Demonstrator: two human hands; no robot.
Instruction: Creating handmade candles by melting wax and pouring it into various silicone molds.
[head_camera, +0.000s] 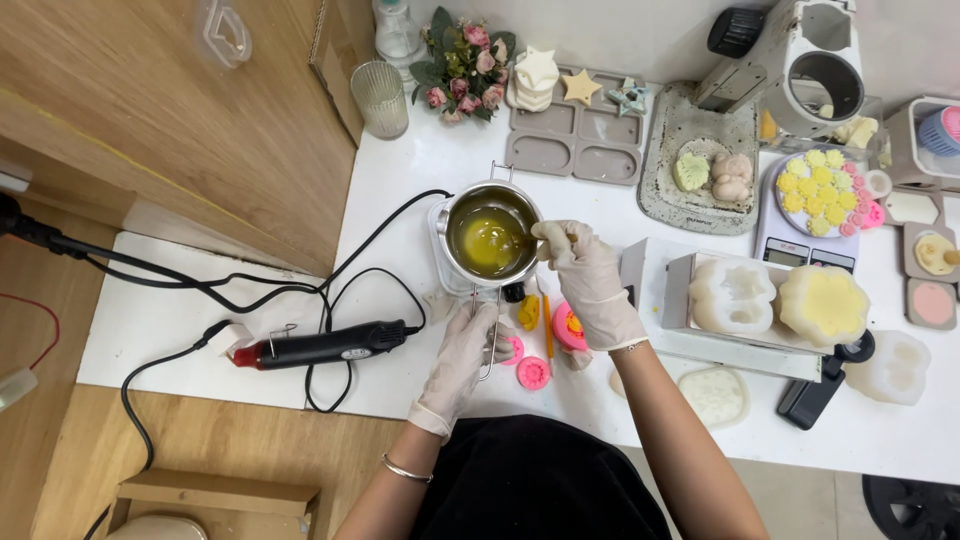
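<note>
The right hand (590, 275), gloved in thin white, is closed around a slim stirring stick whose tip dips into the yellow liquid in the small metal pot (490, 232). The left hand (468, 350), also gloved, is wrapped around the pot's long wire handle (487, 325), which runs from the pot toward the person.

The pot sits on a small white base on the white desk (400, 170), roughly in the middle of it. Judging by its look, the pot is light and stiff, but the liquid makes it sloshy and likely hot, so the wire handle is the sensible place to hold it, well back from the rim. The metal is probably slick under gloves.

Just right of the pot lies a white tray with a pale flower-shaped mould (732, 296) and a yellow flower-shaped piece (822, 303). Near the pot's handle lie small pink and yellow pieces (533, 372). Left of the pot a black and red heat gun (325, 346) lies among looping black cables (290, 285) that run close to the pot's base and could snag. Behind the pot stand a grey mould tray (575, 140) and a bunch of pink flowers (462, 62).

Open room is scarce: the widest bare stretch of desk lies left of the pot beyond the cables, and the near edge of the desk is just behind the handle.
</note>
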